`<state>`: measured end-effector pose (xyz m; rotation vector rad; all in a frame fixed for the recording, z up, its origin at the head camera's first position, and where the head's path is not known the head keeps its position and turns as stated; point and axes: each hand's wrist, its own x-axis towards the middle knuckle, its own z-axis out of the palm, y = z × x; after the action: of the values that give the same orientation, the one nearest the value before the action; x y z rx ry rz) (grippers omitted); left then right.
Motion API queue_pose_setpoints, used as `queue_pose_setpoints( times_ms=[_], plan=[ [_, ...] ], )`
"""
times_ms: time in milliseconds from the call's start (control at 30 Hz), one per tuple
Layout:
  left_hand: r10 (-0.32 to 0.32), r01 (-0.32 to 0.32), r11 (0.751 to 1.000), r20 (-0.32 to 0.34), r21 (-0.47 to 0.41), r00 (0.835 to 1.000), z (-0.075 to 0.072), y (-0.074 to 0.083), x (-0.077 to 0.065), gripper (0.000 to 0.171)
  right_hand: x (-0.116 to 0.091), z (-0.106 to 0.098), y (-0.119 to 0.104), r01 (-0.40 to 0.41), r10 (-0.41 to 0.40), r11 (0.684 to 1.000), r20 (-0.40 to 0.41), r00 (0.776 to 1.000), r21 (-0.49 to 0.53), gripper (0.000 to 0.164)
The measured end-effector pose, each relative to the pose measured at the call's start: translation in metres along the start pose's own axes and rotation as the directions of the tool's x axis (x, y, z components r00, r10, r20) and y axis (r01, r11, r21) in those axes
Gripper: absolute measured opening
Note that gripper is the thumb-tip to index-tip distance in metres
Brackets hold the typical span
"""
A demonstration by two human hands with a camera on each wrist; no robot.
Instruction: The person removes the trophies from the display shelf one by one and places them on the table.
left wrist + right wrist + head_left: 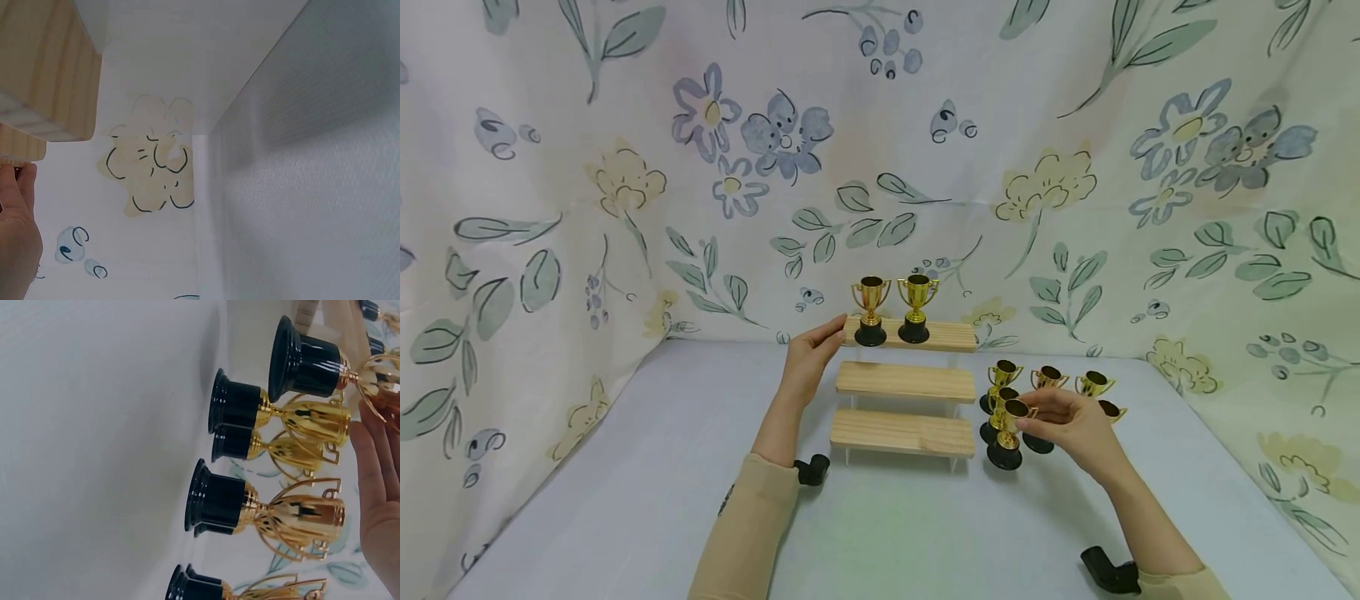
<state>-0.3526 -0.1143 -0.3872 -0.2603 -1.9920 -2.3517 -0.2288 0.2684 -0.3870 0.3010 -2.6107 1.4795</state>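
Observation:
A three-tier wooden display stand (904, 381) with pale plank shelves stands on the table. My left hand (811, 354) grips the left end of its top shelf with thumb and fingers; in the left wrist view the fingertips meet the plank. Two gold trophy cups (916, 308) on black bases stand upright on that shelf, left of its middle. My right hand (1071, 429) pinches a gold trophy cup (1007, 440) by its upper part, at the front of a group right of the stand. In the right wrist view, this cup's black base (306, 365) sits higher than the others.
Behind the pinched cup, several more gold and copper-gold trophy cups (1093, 383) stand close together, partly hidden by my right hand. A white cloth covers the table (895, 533). A flower-print curtain (880, 150) hangs behind.

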Motion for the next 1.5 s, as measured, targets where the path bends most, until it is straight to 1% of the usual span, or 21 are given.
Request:
queue_pose_setpoints(
  times_ms=[267, 467, 600, 833, 1133, 1500],
  plan=[
    [0.012, -0.012, 1.0, -0.005, 0.018, 1.0, 0.0, 0.001, -0.001, 0.042, 0.002, 0.003, 0.007, -0.002, -0.002, 0.999, 0.077, 0.997, 0.043, 0.04],
    [0.006, -0.006, 1.0, -0.001, 0.015, 1.0, 0.001, 0.002, -0.002, 0.042, 0.002, 0.004, 0.012, -0.045, 0.042, 0.999, 0.107, 0.993, 0.027, 0.044],
    [0.004, -0.004, 1.0, -0.003, 0.011, 1.0, 0.001, 0.002, -0.001, 0.042, 0.002, 0.005, 0.015, -0.049, 0.047, 0.999, 0.111, 0.993, 0.013, 0.044],
    [0.006, -0.006, 1.0, 0.01, 0.015, 1.0, 0.001, 0.002, -0.002, 0.043, 0.002, 0.004, 0.017, -0.046, 0.041, 0.998, 0.123, 0.992, 0.038, 0.044],
    [0.003, -0.004, 1.0, 0.018, 0.023, 1.0, 0.0, 0.002, -0.003, 0.043, 0.001, 0.003, 0.02, -0.052, 0.046, 0.998, 0.151, 0.987, 0.033, 0.045],
    [0.014, -0.014, 0.999, 0.016, 0.037, 1.0, -0.001, 0.0, -0.002, 0.043, 0.001, 0.003, 0.022, -0.033, 0.026, 0.999, 0.151, 0.988, 0.042, 0.043]
  ],
)
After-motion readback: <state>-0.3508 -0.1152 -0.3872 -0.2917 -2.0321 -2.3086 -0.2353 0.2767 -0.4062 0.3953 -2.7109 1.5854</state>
